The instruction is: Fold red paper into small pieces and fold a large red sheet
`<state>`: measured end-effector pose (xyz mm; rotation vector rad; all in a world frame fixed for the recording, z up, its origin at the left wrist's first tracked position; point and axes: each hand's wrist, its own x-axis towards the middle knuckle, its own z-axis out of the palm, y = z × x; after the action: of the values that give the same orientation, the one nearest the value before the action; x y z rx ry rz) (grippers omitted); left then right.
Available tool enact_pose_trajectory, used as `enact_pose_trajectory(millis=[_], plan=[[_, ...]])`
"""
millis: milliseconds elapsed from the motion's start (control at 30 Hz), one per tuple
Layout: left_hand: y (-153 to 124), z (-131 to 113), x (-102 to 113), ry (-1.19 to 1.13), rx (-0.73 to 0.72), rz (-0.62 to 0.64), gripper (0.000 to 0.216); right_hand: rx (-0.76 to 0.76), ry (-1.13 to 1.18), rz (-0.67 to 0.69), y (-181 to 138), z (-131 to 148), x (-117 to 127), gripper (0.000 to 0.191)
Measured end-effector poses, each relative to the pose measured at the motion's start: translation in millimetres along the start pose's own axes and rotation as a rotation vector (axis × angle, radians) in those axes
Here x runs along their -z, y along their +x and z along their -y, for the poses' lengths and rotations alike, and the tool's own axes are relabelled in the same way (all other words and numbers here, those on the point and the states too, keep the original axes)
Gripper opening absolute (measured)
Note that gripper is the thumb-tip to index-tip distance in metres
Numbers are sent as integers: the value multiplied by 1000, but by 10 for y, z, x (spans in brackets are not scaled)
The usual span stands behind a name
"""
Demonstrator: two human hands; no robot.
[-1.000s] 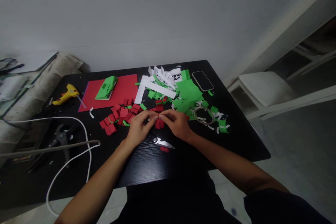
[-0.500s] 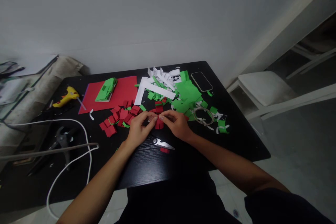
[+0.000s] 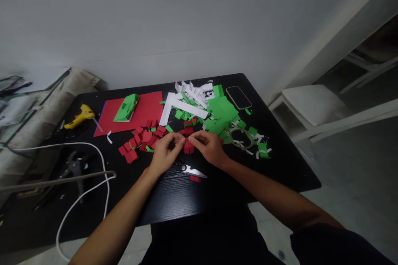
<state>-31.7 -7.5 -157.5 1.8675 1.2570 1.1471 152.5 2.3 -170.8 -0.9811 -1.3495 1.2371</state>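
Both hands meet over the middle of a black table [image 3: 174,198]. My left hand [image 3: 164,153] and my right hand [image 3: 209,147] each pinch an edge of a small red paper piece [image 3: 188,145], held just above the tabletop. Scissors [image 3: 190,169] lie directly under the hands, blades pointing right. A scatter of small red paper squares [image 3: 138,140] lies to the left of my left hand. A tiny red scrap [image 3: 195,179] rests near the scissor tips.
A red sheet [image 3: 146,109] with a folded green stack [image 3: 127,107] lies at the back left beside a yellow glue gun [image 3: 77,116]. Green and white paper cuttings [image 3: 214,112], a tape ring [image 3: 241,136] and a phone [image 3: 239,97] sit to the right. A white cable [image 3: 93,174] loops at left.
The hands stay together on the red piece, with only slight finger movement. The view has shifted a little downward.
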Motion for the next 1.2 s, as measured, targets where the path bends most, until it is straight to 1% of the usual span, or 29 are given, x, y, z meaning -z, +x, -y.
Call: enact_pose_trajectory(millis=[200,300,400,600,867,1200], plan=[[-12,-33,-10,1,-11,22,18,11,-21,54,-8,-24,5,16],[-23,-43,-21,-6,-3,28,18,17,-23,59,-12,-16,5,17],[-24,-36,-23,-19,11,21,19,-2,-12,55,-5,-2,6,18],[10,-25,8,-50,41,-33,22,-47,21,12,42,19,37,19],[23,-53,15,-99,65,-4,25,-55,21,7,46,28,50,20],[20,-15,19,-119,92,-23,23,-47,28,-7,51,15,44,19]])
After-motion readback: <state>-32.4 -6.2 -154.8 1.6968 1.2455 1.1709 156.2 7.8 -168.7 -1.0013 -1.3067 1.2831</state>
